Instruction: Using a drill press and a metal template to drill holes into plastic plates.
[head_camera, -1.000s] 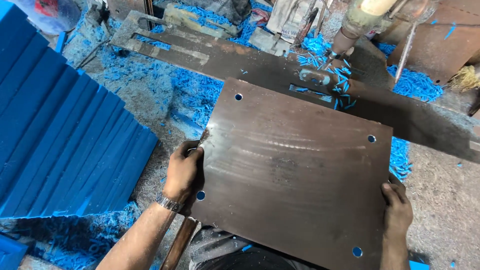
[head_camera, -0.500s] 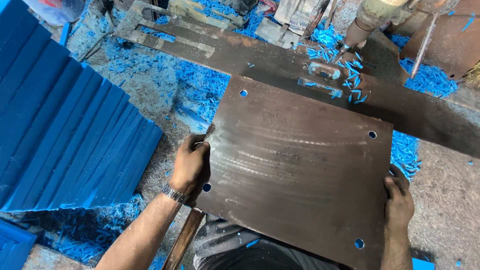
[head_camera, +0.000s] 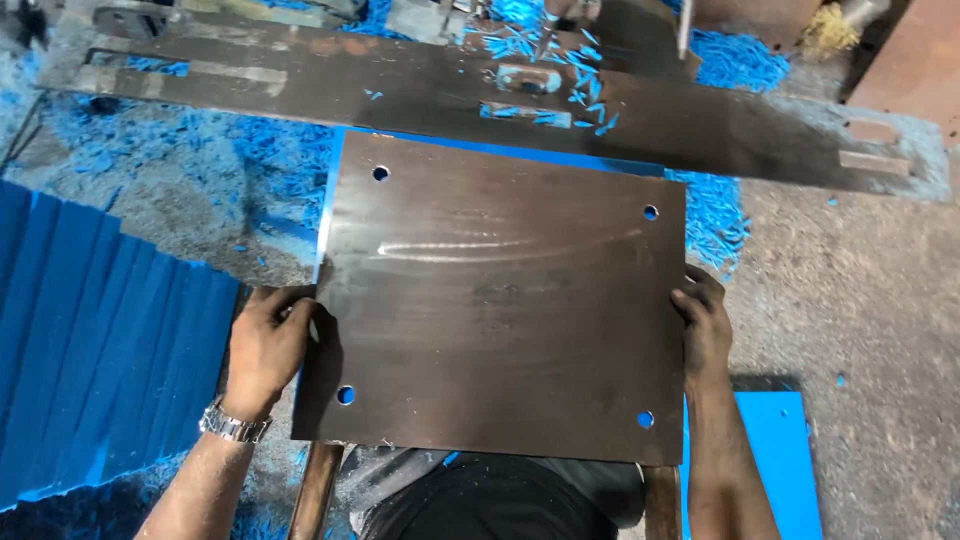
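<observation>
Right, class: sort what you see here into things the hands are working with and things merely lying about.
In use:
- square steel plate with four corner holes
- left hand
- right hand
- blue sheet under the plate

Lying about:
- stack of blue panels
- blue offcut strips
- long slotted steel bar

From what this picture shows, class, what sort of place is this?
Probably a metalworking or cutting workshop: both hands grip a drilled steel plate, blue offcut shavings litter the gritty floor, and stacked blue sheets lie beside a long slotted steel bar.

Both hands grip drilled steel plate (head_camera: 505, 310): left hand (head_camera: 265, 345) at left edge, right hand (head_camera: 705, 325) at right edge; blue sheet (head_camera: 500, 148) underneath.
</observation>
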